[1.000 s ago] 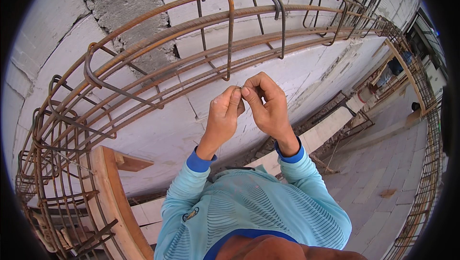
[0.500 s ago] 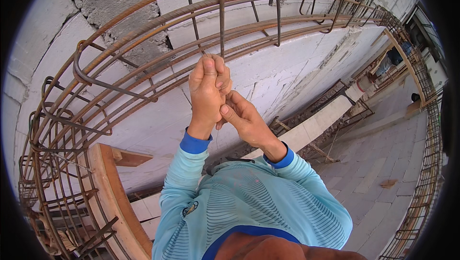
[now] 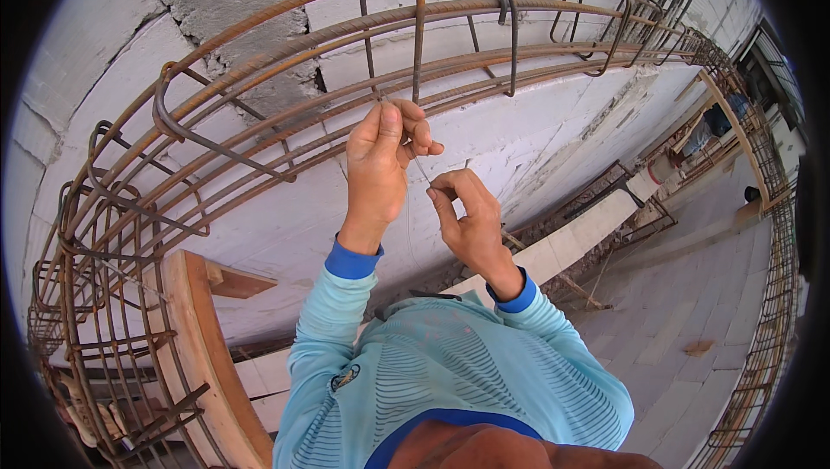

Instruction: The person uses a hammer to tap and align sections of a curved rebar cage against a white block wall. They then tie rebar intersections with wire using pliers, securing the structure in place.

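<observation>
My left hand (image 3: 379,158) is raised just below the lower bars of a rusty rebar cage (image 3: 380,16), thumb and forefinger pinched on a thin tie wire (image 3: 421,168). Its other fingers curl loosely. To its right and a little lower, my right hand (image 3: 471,220) pinches the same wire between thumb and forefinger. The wire runs slantwise across the gap between the hands. Directly above my left fingertips, a bent stirrup (image 3: 419,41) loops around the long bars. Whether the wire is wrapped around a bar is too small to tell.
A white block wall (image 3: 285,210) stands behind the cage. On the left are a wooden form board (image 3: 203,339) and a vertical rebar cage. A pale plank (image 3: 562,240) lies lower right, above a block floor (image 3: 692,296). More rebar curves along the right edge.
My right hand has drawn away from my left hand, down and to the right, so wire now shows between them. The left hand's fingers have loosened slightly. The view has shifted a little.
</observation>
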Available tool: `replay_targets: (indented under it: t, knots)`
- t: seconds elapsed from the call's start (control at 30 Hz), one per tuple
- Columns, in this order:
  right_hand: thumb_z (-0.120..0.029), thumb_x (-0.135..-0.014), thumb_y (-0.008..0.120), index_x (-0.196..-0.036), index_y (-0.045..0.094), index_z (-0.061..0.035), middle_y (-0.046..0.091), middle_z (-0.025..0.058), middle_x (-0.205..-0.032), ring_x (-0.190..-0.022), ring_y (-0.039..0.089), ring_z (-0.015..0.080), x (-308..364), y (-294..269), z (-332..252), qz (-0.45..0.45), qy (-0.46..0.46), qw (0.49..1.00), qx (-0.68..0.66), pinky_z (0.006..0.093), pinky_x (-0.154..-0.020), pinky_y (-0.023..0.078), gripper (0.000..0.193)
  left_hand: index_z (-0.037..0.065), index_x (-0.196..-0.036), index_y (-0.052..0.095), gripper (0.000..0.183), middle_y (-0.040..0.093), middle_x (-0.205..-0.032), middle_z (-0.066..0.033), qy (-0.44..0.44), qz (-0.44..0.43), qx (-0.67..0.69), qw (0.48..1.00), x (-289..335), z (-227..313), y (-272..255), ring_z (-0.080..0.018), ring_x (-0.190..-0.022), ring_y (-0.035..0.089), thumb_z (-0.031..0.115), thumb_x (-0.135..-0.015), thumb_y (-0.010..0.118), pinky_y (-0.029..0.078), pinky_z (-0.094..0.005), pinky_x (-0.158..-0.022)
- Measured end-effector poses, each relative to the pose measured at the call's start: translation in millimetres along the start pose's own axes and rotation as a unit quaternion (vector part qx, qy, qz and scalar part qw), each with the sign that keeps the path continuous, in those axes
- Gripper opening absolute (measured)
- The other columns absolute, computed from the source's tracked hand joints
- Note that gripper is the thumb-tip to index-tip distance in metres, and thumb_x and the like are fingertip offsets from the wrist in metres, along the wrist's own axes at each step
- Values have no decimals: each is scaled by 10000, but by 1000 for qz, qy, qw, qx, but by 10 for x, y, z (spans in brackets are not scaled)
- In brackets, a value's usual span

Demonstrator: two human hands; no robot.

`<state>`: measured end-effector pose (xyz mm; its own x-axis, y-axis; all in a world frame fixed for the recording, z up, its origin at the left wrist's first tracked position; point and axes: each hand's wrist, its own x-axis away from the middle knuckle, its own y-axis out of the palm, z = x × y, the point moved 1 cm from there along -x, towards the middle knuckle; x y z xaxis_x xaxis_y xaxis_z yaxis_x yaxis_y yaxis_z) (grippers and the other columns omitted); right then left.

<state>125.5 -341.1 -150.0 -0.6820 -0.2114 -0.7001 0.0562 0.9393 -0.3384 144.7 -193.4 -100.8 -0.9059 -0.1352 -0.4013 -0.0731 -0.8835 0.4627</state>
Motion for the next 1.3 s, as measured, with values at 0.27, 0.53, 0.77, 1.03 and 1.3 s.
replay_targets:
  t: [0.27,0.53,0.77,1.03,1.3]
  knots:
    - [9,-891,735,-1070,710,-14,626,49,-879,-716,555,110,-364,-148,-171,112,-27,992,-41,253,-635,445,182,-26,-1016,694,289,686,-927,-63,-17,-25,-18,999,56,-70,83,-158,-888,671,238,-1054,582,590,-331,-864]
    - [-97,-925,730,-975,711,-28,617,42,-838,-702,514,109,-738,-264,-19,-1,44,987,-155,259,-611,427,88,-57,-999,720,250,725,-892,-67,5,-60,-262,963,38,-86,-14,-112,-831,660,177,-1017,635,559,-284,-794]
    - [-86,-1033,574,-992,554,3,577,35,-777,-689,513,118,-745,-168,3,-36,52,982,-176,297,-647,478,99,-41,-953,713,274,697,-787,-80,-14,-53,-382,923,44,26,-16,-101,-741,632,201,-1026,609,507,-262,-679]
    - [-113,-1045,586,-989,561,-7,495,-44,-777,-688,418,30,-781,-507,-2,-137,135,973,-127,198,-583,350,123,3,-909,715,324,453,-587,18,-89,-132,-270,950,76,-5,-52,-85,-577,393,236,-1055,544,342,-270,-557]
    - [-51,-977,638,-965,617,-5,510,-20,-631,-579,385,26,-852,-618,-14,-17,72,995,-64,244,-487,295,52,10,-957,704,337,357,-578,59,-139,-198,-194,951,117,-78,-25,-59,-554,306,274,-1068,527,258,-254,-525]
